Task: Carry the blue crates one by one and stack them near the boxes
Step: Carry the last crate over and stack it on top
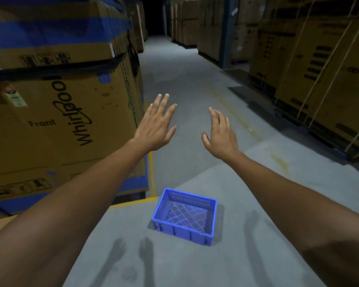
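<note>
- While both arms reach forward over the aisle, the left hand (155, 126) and right hand (219, 135) are flat, fingers spread, holding nothing.
- One crate (186, 216) sits upright and empty on the floor (195, 83), below and nearer the body than both hands, roughly between the forearms.
- Crate lies just beside the corner of the big box (56, 121) on the left, apart from it; a yellow line (152, 175) runs between them.
- Long axis runs left-right, slightly skewed, far-left corner toward the box.
- Neither hand clearly nearer; both well apart from it.
- No other crates in view; no stack yet.
- Judgement: this crate looks set down; next one must be fetched from out of view.
</note>
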